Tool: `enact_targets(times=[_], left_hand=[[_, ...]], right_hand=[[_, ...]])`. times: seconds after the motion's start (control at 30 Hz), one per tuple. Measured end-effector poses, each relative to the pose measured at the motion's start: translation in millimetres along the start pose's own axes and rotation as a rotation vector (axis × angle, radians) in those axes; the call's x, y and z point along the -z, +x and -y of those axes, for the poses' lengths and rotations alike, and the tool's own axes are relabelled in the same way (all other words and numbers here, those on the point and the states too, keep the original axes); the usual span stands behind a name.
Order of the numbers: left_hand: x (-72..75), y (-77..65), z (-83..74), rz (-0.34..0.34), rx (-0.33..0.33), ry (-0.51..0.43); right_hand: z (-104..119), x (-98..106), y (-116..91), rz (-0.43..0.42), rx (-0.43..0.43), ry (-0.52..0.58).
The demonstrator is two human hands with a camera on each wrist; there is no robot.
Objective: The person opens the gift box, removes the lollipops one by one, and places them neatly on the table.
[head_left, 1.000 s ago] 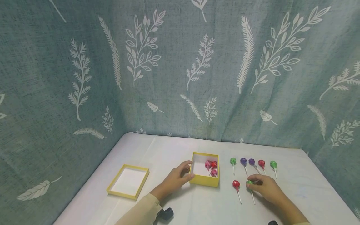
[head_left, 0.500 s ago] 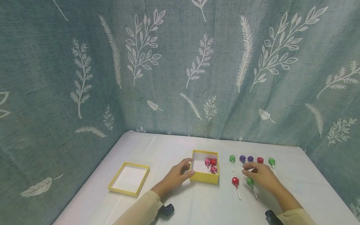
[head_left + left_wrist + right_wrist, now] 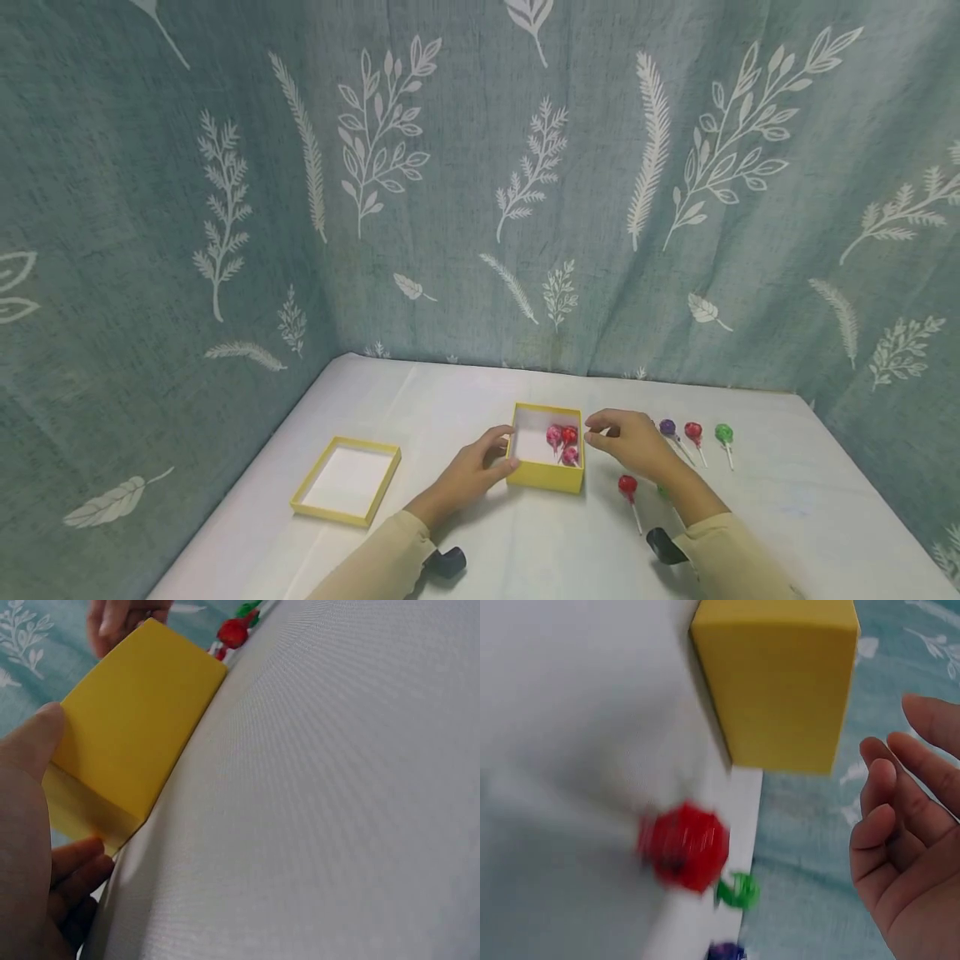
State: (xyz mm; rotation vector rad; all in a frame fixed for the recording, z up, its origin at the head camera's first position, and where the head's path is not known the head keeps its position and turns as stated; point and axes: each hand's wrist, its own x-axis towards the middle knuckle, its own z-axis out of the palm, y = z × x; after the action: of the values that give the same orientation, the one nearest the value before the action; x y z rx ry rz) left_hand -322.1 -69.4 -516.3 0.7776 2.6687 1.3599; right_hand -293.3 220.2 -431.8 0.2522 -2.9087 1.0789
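A yellow open-topped box (image 3: 543, 477) with a white inside sits mid-table, several pink and red lollipops (image 3: 570, 455) in its right part. My left hand (image 3: 468, 471) grips its left side, thumb at the front corner and fingers along the left wall. Just off the right wall is my right hand (image 3: 630, 437), fingers loosely bent. In the right wrist view that hand (image 3: 911, 810) shows thumb and fingers apart, with nothing between them. A red lollipop (image 3: 627, 485) lies below it on the cloth. A green lollipop (image 3: 662, 492) is mostly hidden by the right forearm.
At the left lies a shallow yellow-edged lid (image 3: 345, 479), white side up. Right of the right hand, a row holds a purple lollipop (image 3: 667, 427), a red lollipop (image 3: 693, 430) and a green lollipop (image 3: 723, 433). A leaf-patterned curtain (image 3: 450, 208) borders the white table.
My right hand has left the front green lollipop, which stays on the table, passed over the back row and come left to the box. My left hand stays on the box.
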Motion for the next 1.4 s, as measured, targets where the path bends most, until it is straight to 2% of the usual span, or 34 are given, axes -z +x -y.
enact_targets(times=[0.3, 0.4, 0.5, 0.63, 0.73, 0.9, 1.2, 1.27, 1.4], left_hand=[[-0.1, -1.7, -1.8, 0.002, 0.015, -0.013], [1.7, -1.1, -2.9, 0.006, 0.024, -0.020], [2.0, -1.7, -3.9, 0.008, 0.027, -0.017], [3.3, -1.7, -5.5, 0.002, 0.007, -0.015], [3.5, -1.8, -5.4, -0.002, -0.008, -0.013], [2.7, -2.6, -3.5, -0.001, -0.020, -0.007], [3.2, -3.4, -3.7, 0.002, -0.019, -0.010], [3.5, -4.0, -4.3, 0.002, -0.023, -0.012], [3.3, -4.5, -5.0, 0.002, -0.028, -0.008]], right_hand=[[17.0, -24.3, 27.8, 0.015, 0.010, -0.020], [21.3, -28.4, 35.5, 0.024, 0.027, -0.081], [24.9, -33.0, 40.2, 0.018, 0.035, -0.188], [28.2, -39.6, 43.1, -0.018, 0.082, -0.317], [28.5, -46.0, 42.8, -0.050, 0.106, -0.363], [28.7, -54.6, 40.0, -0.109, 0.090, -0.398], [28.1, -63.5, 40.0, -0.183, 0.116, -0.487], [28.0, -64.5, 39.5, -0.181, 0.093, -0.481], [27.7, -65.4, 38.7, -0.127, 0.004, -0.411]])
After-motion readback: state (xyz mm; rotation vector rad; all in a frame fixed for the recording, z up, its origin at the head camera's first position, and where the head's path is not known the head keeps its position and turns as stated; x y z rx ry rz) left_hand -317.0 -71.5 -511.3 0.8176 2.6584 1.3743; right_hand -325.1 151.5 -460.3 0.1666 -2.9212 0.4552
